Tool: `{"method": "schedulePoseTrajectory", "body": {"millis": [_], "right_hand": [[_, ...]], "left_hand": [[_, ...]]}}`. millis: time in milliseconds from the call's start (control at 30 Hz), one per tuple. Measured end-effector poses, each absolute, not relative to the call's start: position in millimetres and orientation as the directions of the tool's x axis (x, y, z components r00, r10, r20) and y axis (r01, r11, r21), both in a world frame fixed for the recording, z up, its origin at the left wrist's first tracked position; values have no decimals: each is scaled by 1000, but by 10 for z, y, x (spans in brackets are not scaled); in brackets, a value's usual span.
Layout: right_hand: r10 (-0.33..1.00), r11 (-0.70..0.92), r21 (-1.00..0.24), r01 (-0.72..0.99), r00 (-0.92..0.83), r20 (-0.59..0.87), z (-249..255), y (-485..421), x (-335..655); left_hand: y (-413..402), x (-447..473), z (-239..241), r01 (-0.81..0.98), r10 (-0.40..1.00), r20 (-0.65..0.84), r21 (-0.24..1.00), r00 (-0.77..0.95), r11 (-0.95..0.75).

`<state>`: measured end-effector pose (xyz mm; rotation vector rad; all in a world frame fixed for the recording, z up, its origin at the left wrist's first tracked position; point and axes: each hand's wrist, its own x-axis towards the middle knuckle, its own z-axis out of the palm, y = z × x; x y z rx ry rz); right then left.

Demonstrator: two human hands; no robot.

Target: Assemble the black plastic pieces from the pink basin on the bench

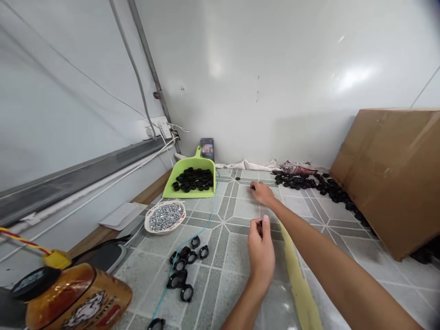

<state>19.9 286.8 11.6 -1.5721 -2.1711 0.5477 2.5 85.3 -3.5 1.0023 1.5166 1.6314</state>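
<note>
My left hand [261, 254] is closed around a small black piece [261, 223], mostly hidden by the fingers and thumb. Farther forward, my right hand [264, 194] pinches near the tabletop, and a small dark bit [253, 187] shows at its fingertips; its kind cannot be made out. Left of my hands, several black plastic rings [186, 292] lie loose. A light-blue cord [209, 220] runs past them. Behind them stands a white bowl [148, 223] full of small shiny metal nuts. More black rings [194, 178] fill a green dustpan [165, 191].
A cardboard box [388, 178] stands on the right, with a long heap of black parts [326, 185] along it. At front left is a jar [79, 298] with a black lid. A phone-like screen [207, 148] leans behind the dustpan. A yellow strip [297, 279] lies under my right arm.
</note>
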Motion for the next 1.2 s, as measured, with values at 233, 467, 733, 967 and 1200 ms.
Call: {"method": "schedulePoseTrajectory", "body": {"millis": [233,467,733,967,1200], "right_hand": [[947,281,-756,591,-300,118,123,2394,696],[978,103,-958,269,-202,48,32,1017,1659],[984,146,-980,136,-124,129,-17,466,1937],[969,234,-959,161,-114,217,-84,505,1962],[960,255,-949,185,-166,226,42,512,2039]], "left_hand": [[846,24,-115,33,917,101,995,-386,-96],[807,173,-110,-89,981,87,991,-176,-104],[635,402,-107,-114,999,25,993,45,-19],[597,350,11,-98,959,57,995,278,-31],[596,279,83,26,916,-18,1000,401,8]]}}
